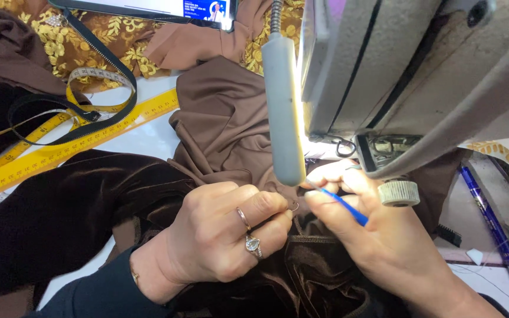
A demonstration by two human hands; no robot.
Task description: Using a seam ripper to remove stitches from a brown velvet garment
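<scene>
My left hand (225,232), with two rings on one finger, pinches dark brown velvet fabric (60,218) and a small metal hook at its fingertips. My right hand (372,229) grips a thin blue-handled tool (346,207) whose tip points at that hook. Both hands work just under the sewing machine head (419,76), beside its grey lamp arm (281,106). Lighter brown satin cloth (225,123) bunches up behind the hands.
A yellow ruler (48,150), a yellow tape measure and a black zipper (98,73) lie at the left. Gold-patterned fabric (89,35) and a phone (166,9) sit at the back. A blue pen (493,224) lies at the right.
</scene>
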